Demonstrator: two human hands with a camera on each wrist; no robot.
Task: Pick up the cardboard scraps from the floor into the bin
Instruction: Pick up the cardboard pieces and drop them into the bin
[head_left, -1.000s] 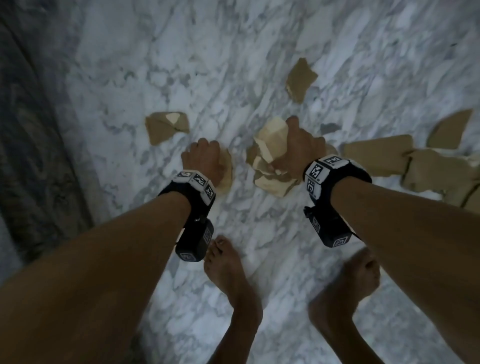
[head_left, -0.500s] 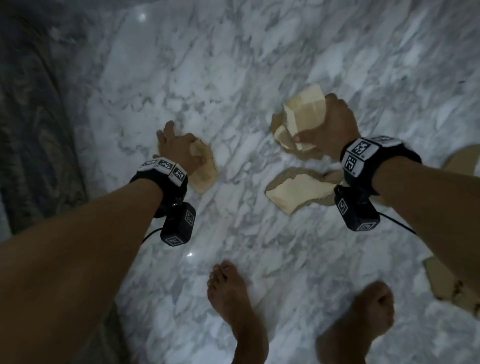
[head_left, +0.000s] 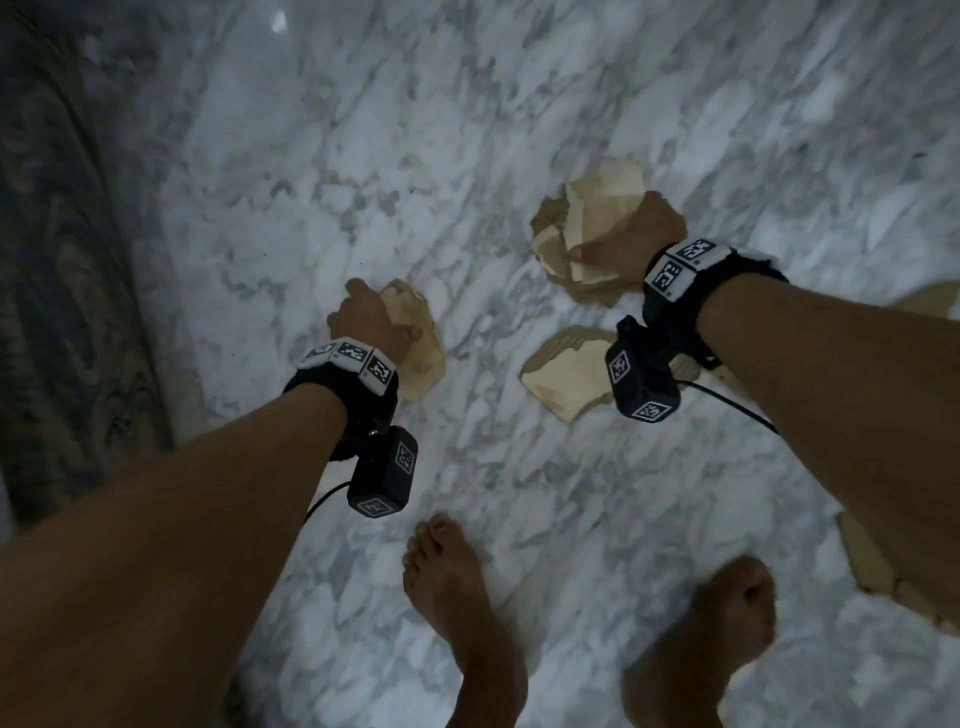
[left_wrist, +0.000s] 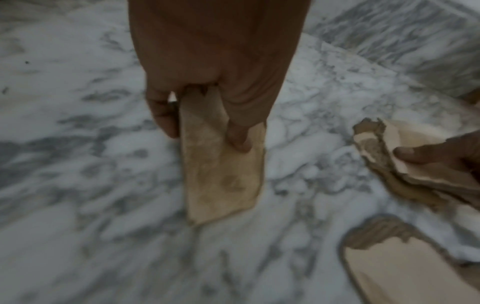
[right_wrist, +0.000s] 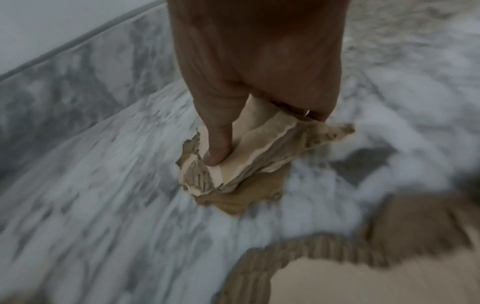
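My left hand (head_left: 371, 325) grips a flat tan cardboard scrap (head_left: 418, 348), pinched between thumb and fingers in the left wrist view (left_wrist: 223, 168). Off to the right, my right hand (head_left: 631, 244) holds a bundle of several torn cardboard scraps (head_left: 587, 223), with the thumb pressed on top of the bundle (right_wrist: 246, 160). Both hands hang above the marble floor. One loose scrap (head_left: 563, 379) lies on the floor under my right wrist. More scraps (head_left: 878, 571) lie at the right edge, partly hidden by my forearm. No bin is in view.
The white-grey marble floor (head_left: 467, 130) stretches ahead. A dark patterned strip (head_left: 62, 260) runs along the left side. My two bare feet (head_left: 457, 597) stand at the bottom of the head view.
The view has swung left: the scattered scraps have slid off to the right. Both hands keep their scraps and have spread a little further apart.
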